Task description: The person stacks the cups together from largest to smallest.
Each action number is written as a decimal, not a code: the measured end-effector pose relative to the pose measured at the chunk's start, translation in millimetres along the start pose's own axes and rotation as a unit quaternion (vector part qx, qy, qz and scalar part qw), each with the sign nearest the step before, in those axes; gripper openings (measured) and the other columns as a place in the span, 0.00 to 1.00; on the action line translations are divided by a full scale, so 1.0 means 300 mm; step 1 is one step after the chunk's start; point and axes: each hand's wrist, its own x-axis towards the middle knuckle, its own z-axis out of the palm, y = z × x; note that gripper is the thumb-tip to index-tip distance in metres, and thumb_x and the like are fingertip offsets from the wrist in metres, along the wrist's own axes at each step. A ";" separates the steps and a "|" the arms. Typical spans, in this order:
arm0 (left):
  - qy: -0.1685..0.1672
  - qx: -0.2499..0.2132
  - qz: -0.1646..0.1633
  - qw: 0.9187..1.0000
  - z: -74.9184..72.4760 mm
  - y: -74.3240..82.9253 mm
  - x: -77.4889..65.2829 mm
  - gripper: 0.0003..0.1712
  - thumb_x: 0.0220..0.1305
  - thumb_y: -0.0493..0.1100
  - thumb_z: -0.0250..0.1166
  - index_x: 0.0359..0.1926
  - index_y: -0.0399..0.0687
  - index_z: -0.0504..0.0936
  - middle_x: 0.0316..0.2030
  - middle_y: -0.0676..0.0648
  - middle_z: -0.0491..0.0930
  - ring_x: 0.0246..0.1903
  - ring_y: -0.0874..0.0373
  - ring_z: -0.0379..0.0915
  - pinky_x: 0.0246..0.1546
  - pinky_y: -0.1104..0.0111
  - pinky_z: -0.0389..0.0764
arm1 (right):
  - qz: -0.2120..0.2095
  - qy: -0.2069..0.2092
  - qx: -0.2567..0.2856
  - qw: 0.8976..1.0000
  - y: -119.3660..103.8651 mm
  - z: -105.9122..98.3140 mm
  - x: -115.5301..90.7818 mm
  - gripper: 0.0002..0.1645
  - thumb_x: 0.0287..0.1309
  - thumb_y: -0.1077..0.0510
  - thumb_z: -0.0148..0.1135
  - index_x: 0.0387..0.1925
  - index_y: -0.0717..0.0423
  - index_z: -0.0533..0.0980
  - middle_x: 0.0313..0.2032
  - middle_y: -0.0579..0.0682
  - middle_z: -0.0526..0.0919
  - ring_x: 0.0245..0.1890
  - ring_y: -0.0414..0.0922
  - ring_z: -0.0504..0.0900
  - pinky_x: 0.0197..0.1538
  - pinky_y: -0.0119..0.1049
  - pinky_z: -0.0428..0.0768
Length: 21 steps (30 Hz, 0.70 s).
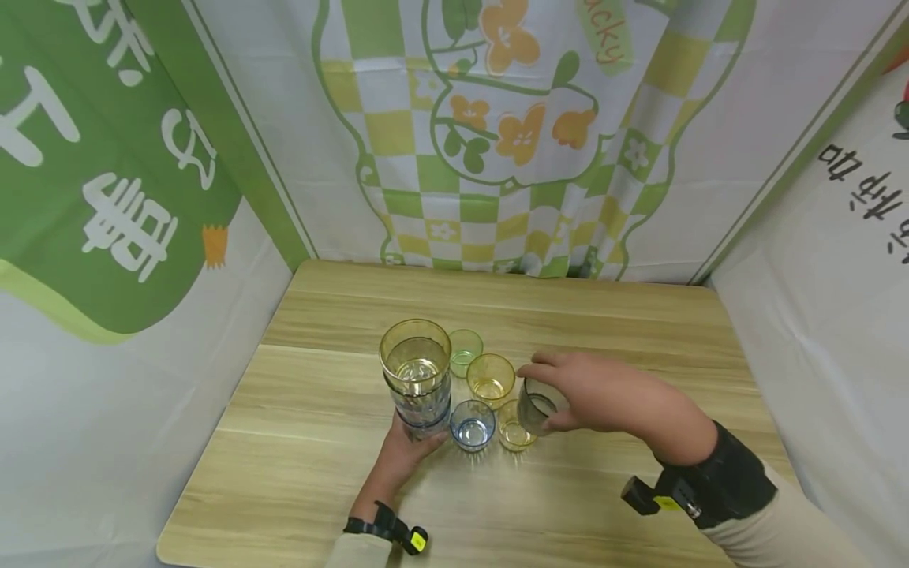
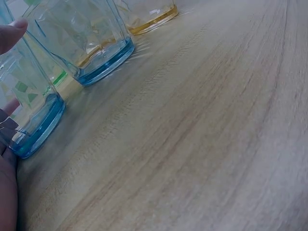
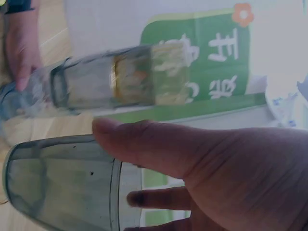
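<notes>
My left hand (image 1: 406,456) grips the lowest part of a tall stack of drinking glasses at its base. The stack has a yellow glass (image 1: 389,365) on top, a grey one below it and a blue glass (image 2: 36,122) at the bottom. My right hand (image 1: 604,392) holds a smoky grey glass (image 1: 529,408) from above by its rim. In the right wrist view, the thumb lies along this grey glass (image 3: 67,183), and fingers show at its rim. The grey glass is right beside a small yellow glass (image 1: 513,432).
Between the hands stand a blue glass (image 1: 472,430), another yellow glass (image 1: 490,383) and a green glass (image 1: 465,347), close together on the wooden table (image 1: 341,308). Fabric curtains (image 1: 497,229) rise behind the table and at both sides.
</notes>
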 end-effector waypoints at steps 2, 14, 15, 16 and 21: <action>0.002 0.002 -0.001 1.000 0.001 -0.001 0.001 0.58 0.52 0.49 0.80 0.76 0.45 0.53 0.71 0.35 0.66 0.72 0.36 0.59 0.73 0.42 0.56 | -0.011 0.014 -0.002 1.000 -0.018 -0.016 -0.005 0.46 0.55 0.41 0.75 0.71 0.50 0.69 0.69 0.59 0.71 0.64 0.59 0.75 0.60 0.54 0.79; 0.007 -0.029 -0.009 1.000 0.002 -0.004 0.005 0.57 0.50 0.47 0.81 0.74 0.50 0.55 0.69 0.38 0.69 0.70 0.39 0.63 0.72 0.42 0.60 | -0.085 0.128 -0.024 0.988 -0.097 -0.111 -0.028 0.45 0.54 0.39 0.75 0.71 0.43 0.68 0.71 0.54 0.68 0.67 0.56 0.72 0.62 0.54 0.78; 0.007 -0.033 -0.013 0.999 0.002 -0.004 0.004 0.57 0.50 0.47 0.81 0.74 0.51 0.56 0.69 0.39 0.69 0.70 0.40 0.63 0.72 0.43 0.59 | -0.091 0.143 -0.024 0.985 -0.101 -0.118 -0.029 0.45 0.54 0.39 0.75 0.70 0.43 0.69 0.70 0.54 0.69 0.67 0.55 0.72 0.63 0.53 0.78; 0.008 -0.034 -0.015 0.999 0.002 -0.003 0.003 0.57 0.50 0.48 0.81 0.74 0.51 0.56 0.69 0.39 0.69 0.70 0.40 0.63 0.72 0.43 0.59 | -0.098 0.160 -0.024 0.982 -0.106 -0.124 -0.029 0.45 0.53 0.39 0.76 0.70 0.43 0.70 0.70 0.54 0.69 0.67 0.55 0.72 0.63 0.53 0.77; 0.005 -0.039 -0.019 0.999 0.002 -0.001 -0.001 0.57 0.51 0.48 0.81 0.74 0.48 0.55 0.69 0.37 0.69 0.69 0.39 0.63 0.72 0.43 0.59 | -0.124 0.241 -0.033 0.962 -0.129 -0.137 -0.019 0.45 0.52 0.40 0.77 0.70 0.45 0.70 0.69 0.54 0.70 0.66 0.55 0.73 0.64 0.54 0.76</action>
